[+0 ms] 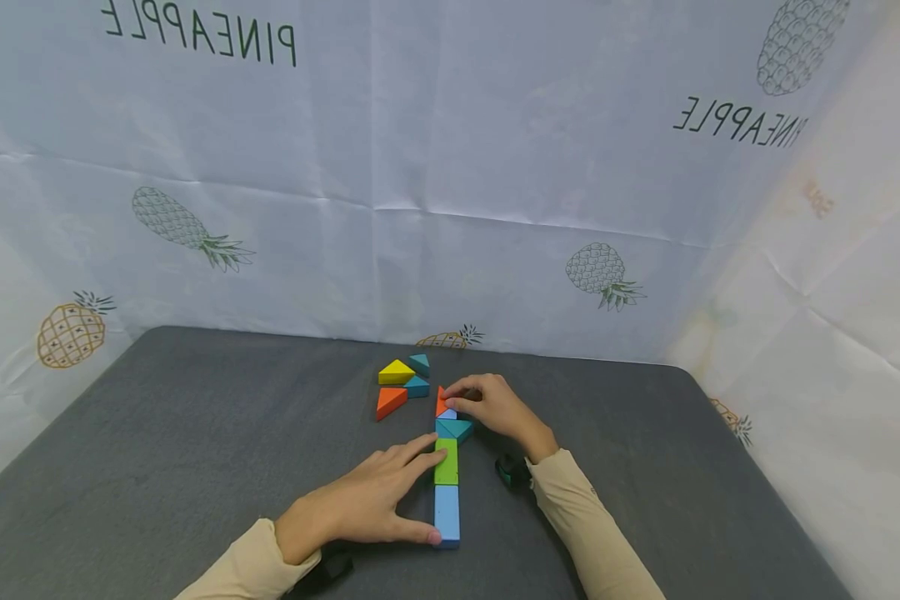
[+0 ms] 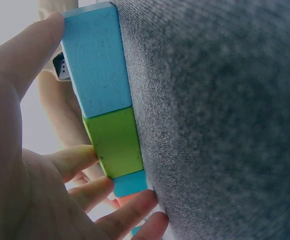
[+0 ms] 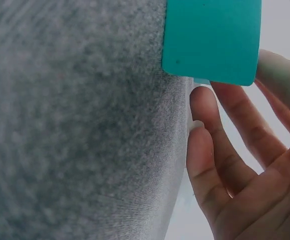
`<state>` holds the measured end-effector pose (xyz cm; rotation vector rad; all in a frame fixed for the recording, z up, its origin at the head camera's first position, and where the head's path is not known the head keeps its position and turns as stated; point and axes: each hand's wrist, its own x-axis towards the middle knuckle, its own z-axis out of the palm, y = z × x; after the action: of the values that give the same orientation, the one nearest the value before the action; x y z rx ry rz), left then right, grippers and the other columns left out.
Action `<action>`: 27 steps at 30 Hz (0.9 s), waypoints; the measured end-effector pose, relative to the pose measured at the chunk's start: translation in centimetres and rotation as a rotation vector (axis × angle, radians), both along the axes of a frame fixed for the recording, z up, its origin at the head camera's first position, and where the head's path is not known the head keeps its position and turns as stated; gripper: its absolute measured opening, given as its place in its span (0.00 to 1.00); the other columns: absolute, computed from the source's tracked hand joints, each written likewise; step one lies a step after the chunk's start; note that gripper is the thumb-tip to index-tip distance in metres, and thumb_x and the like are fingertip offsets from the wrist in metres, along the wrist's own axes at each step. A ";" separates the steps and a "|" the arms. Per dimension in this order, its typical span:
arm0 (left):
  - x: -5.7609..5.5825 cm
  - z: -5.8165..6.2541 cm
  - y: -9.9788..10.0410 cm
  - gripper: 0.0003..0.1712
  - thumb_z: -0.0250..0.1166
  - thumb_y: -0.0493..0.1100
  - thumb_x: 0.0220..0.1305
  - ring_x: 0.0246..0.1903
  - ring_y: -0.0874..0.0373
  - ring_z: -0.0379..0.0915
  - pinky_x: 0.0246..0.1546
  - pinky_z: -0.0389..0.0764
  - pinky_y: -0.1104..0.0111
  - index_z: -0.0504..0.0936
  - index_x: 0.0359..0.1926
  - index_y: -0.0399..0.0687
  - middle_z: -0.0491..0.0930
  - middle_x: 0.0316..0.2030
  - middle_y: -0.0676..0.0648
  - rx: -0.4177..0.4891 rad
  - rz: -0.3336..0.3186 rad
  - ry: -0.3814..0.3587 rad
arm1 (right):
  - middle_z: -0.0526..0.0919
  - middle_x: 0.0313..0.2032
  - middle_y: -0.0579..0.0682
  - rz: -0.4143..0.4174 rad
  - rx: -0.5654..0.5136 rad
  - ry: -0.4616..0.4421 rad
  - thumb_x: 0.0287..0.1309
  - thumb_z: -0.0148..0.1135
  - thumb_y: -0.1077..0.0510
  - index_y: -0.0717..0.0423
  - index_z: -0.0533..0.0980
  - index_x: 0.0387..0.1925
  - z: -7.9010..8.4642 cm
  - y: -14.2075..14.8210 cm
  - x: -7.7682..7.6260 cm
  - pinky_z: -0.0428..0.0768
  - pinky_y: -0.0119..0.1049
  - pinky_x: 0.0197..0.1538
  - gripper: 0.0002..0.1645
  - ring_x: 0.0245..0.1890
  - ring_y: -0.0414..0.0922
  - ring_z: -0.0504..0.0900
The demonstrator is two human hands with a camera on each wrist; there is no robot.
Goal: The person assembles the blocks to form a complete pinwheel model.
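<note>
A line of wooden blocks runs away from the person: a long light blue block (image 1: 447, 515), a green block (image 1: 447, 463), teal triangular blocks (image 1: 457, 428), a small light blue triangular block (image 1: 447, 414) and an orange triangular block (image 1: 441, 402). My left hand (image 1: 367, 500) is spread along the left side, thumb touching the near end of the long blue block, fingertips by the green block (image 2: 115, 142). At the far end, my right hand (image 1: 498, 410) pinches the orange block with thumb and index finger. In the right wrist view, a teal block (image 3: 212, 40) hides some fingertips.
Left of the line's far end lie a yellow triangular block (image 1: 396, 372), two teal triangular blocks (image 1: 417, 387) and another orange block (image 1: 391, 402). They rest on a dark grey table (image 1: 232, 417). A pineapple-printed cloth (image 1: 457, 167) hangs behind the table.
</note>
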<state>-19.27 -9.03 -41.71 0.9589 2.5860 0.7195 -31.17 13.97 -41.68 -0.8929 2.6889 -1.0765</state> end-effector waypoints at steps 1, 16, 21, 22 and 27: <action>0.0 0.0 0.0 0.55 0.61 0.77 0.56 0.73 0.48 0.54 0.67 0.62 0.41 0.55 0.77 0.60 0.47 0.79 0.50 -0.001 0.000 0.001 | 0.87 0.46 0.51 0.000 -0.001 -0.001 0.67 0.62 0.56 0.54 0.84 0.49 0.0 0.0 0.0 0.82 0.32 0.47 0.13 0.42 0.44 0.85; 0.0 0.1 -0.1 0.55 0.61 0.77 0.56 0.73 0.48 0.55 0.66 0.64 0.42 0.55 0.77 0.59 0.47 0.78 0.49 0.001 -0.006 0.015 | 0.87 0.43 0.50 -0.030 0.005 0.012 0.66 0.63 0.55 0.54 0.84 0.47 0.3 -0.2 0.5 0.81 0.31 0.44 0.12 0.38 0.40 0.83; 0.0 0.1 -0.1 0.54 0.60 0.77 0.56 0.73 0.47 0.55 0.66 0.63 0.42 0.55 0.77 0.60 0.47 0.78 0.49 0.005 -0.005 0.011 | 0.87 0.43 0.49 -0.036 0.012 0.034 0.66 0.63 0.52 0.53 0.83 0.48 0.4 -0.2 0.7 0.81 0.32 0.45 0.13 0.38 0.39 0.83; 0.0 0.1 -0.1 0.54 0.60 0.77 0.56 0.73 0.47 0.55 0.66 0.63 0.42 0.55 0.77 0.60 0.47 0.78 0.49 0.005 -0.005 0.012 | 0.87 0.43 0.49 -0.036 0.012 0.040 0.66 0.63 0.52 0.53 0.83 0.48 0.4 -0.2 0.8 0.81 0.33 0.45 0.14 0.38 0.40 0.83; 0.1 0.0 -0.1 0.54 0.61 0.76 0.56 0.73 0.47 0.55 0.66 0.63 0.42 0.55 0.77 0.59 0.48 0.78 0.49 0.005 -0.007 0.019 | 0.86 0.44 0.49 -0.027 -0.006 0.068 0.66 0.64 0.53 0.53 0.84 0.48 0.4 0.1 1.3 0.82 0.34 0.46 0.13 0.40 0.41 0.83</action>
<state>-19.18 -9.11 -41.67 0.9802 2.5977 0.7191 -29.86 14.03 -41.26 -0.9134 2.7622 -1.0789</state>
